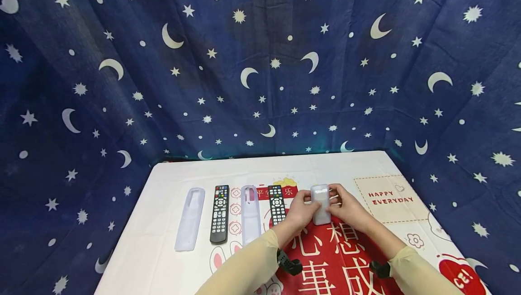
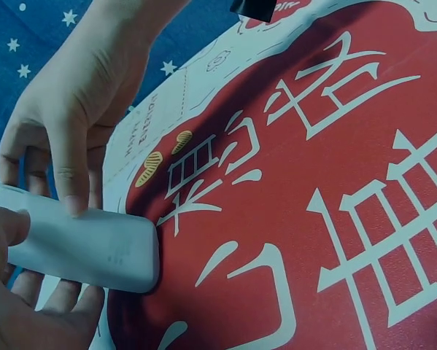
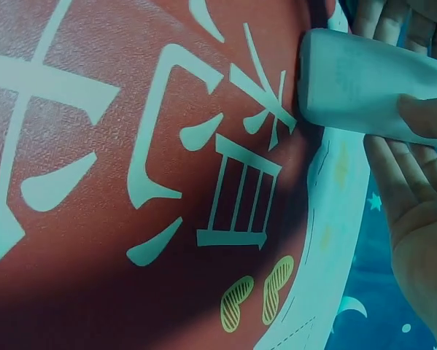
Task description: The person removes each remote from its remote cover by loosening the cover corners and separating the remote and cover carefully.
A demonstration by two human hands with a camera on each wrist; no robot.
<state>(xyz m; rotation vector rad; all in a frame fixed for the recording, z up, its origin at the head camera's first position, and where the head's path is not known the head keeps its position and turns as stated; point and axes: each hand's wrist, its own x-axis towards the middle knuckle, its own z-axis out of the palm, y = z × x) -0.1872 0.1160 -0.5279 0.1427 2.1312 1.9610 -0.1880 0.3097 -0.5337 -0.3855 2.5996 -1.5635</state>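
Note:
A short, whitish, rounded remote cover [image 1: 321, 217] is held between both hands, over the red print at the right middle of the table. My left hand [image 1: 300, 211] grips its left side, thumb lying across the upper face. On the opposite edge, the right hand [image 1: 345, 205] pinches it between thumb and fingers. Faint marks show on the smooth face of the cover [image 2: 116, 251] in the left wrist view; I cannot tell whether a remote is inside. Fingers of the left hand [image 2: 50, 310] curl beneath it. The right hand [image 3: 422, 219] appears at the right of its own wrist view.
Left of the hands lie a black remote [image 1: 277, 202], a long translucent cover [image 1: 250, 213], a second black remote [image 1: 220, 213] and another long cover [image 1: 190, 218], in a row. A printed white tablecloth [image 1: 163, 186] covers the table. A dark blue starry curtain [image 1: 260, 105] stands behind it.

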